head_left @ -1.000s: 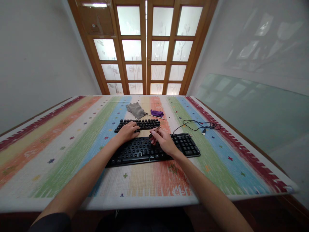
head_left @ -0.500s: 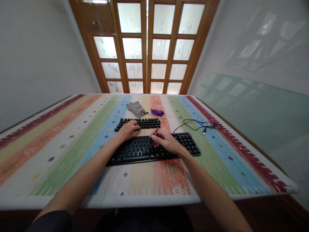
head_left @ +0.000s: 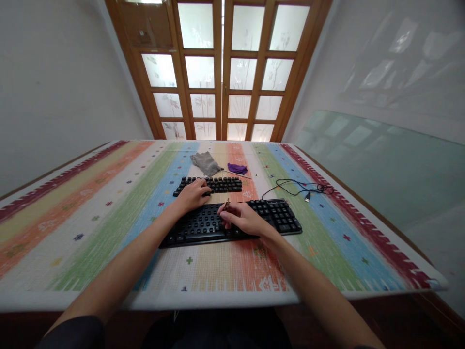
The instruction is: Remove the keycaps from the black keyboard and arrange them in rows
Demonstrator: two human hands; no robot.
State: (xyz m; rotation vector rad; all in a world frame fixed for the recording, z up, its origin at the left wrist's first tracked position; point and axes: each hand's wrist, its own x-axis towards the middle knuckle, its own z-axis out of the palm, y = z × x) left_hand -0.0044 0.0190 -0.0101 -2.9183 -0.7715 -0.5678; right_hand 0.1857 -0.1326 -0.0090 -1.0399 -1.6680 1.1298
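Note:
A black keyboard (head_left: 203,236) lies across the table in front of me, its main section stripped to bare sockets while the number pad still carries keys. Behind it stand rows of loose black keycaps (head_left: 228,184). My left hand (head_left: 194,195) rests at the front of these rows, fingers bent and closed around what looks like a keycap; the fingertips partly hide it. Over the middle of the keyboard, my right hand (head_left: 241,217) pinches a thin brown tool (head_left: 227,204), whose upper end points up. Its lower end is hidden by the fingers.
Beyond the keycaps lie a grey cloth glove (head_left: 205,164), a thin rod (head_left: 236,173) and a crumpled purple cloth (head_left: 237,168). The keyboard's USB cable (head_left: 290,182) is coiled at the right. A striped cloth (head_left: 119,232) covers the table.
My right hand has shifted slightly left over the keyboard, and the brown tool stands more upright. My left hand has stayed nearly still at the keycaps.

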